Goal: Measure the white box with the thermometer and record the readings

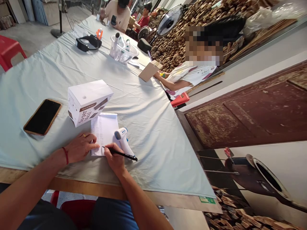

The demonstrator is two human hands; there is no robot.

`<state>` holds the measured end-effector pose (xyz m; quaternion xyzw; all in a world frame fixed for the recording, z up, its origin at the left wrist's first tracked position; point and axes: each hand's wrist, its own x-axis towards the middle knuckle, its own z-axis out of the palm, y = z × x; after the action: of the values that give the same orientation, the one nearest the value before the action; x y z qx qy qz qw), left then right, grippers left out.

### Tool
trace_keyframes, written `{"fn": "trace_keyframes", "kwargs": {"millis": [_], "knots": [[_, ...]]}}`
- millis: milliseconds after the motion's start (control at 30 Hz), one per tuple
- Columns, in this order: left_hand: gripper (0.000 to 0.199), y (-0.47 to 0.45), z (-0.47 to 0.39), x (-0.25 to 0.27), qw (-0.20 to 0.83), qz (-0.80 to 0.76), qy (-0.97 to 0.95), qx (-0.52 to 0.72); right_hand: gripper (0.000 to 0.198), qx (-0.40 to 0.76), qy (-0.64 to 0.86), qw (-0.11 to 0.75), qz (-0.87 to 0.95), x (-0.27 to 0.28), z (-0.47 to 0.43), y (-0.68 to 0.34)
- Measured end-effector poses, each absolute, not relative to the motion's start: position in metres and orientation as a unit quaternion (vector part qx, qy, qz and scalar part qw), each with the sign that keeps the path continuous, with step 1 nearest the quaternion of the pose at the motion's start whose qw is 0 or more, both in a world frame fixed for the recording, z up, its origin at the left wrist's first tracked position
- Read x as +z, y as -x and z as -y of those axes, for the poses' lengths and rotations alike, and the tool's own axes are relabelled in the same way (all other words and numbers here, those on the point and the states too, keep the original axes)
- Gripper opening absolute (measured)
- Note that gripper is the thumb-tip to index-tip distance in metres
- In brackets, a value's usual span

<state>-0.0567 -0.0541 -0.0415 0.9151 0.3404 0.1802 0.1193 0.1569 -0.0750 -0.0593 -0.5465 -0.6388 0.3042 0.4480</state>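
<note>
A black pen (123, 155) is held in my right hand (115, 159), with its tip on a white notepad (109, 127) that carries columns of small handwriting. My left hand (80, 147) lies on the pad's left edge, some fingers bent and others reaching onto the paper near the pen tip; it holds nothing. Right beside the pad, a white and blue infrared thermometer (123, 140) lies next to my right hand, partly behind the pen. At the pad's far edge stands a white "Super Meal" box (88, 99). A phone (43, 116) with a dark screen lies left of the box.
The cloth-covered table (153, 143) also bears a black headset (87, 43), an orange tape dispenser (99, 34) and a white basket (123, 52) of bottles. A person (182, 76) on the right side holds a cardboard piece (150, 71). Other people sit farther back, near fans (169, 20).
</note>
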Motion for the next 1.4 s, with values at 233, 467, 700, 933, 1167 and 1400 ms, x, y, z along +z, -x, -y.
{"fn": "trace_keyframes", "kwargs": {"millis": [233,467,700,933,1167,1400], "knots": [[0.042,0.0565,0.0547,-0.0416,0.121,-0.343,-0.913,0.183,0.010,0.295,0.547,0.441,0.647,-0.0562,0.0750,-0.1566],[0.042,0.0557,0.0546,-0.0401,0.125,-0.345,-0.913,0.178,0.010,0.304,0.551,0.439,0.641,-0.0571,0.0752,-0.1562],[0.042,0.0569,0.0543,-0.0387,0.126,-0.342,-0.913,0.183,0.011,0.295,0.562,0.451,0.627,-0.0582,0.0752,-0.1559],[0.040,0.0575,0.0542,-0.0401,0.132,-0.338,-0.912,0.192,0.011,0.280,0.575,0.458,0.617,-0.0570,0.0758,-0.1571],[0.041,0.0572,0.0544,-0.0394,0.135,-0.340,-0.912,0.184,0.012,0.280,0.566,0.450,0.632,-0.0594,0.0751,-0.1568],[0.042,0.0572,0.0541,-0.0403,0.134,-0.341,-0.913,0.180,0.013,0.276,0.564,0.452,0.634,-0.0616,0.0744,-0.1583]]}}
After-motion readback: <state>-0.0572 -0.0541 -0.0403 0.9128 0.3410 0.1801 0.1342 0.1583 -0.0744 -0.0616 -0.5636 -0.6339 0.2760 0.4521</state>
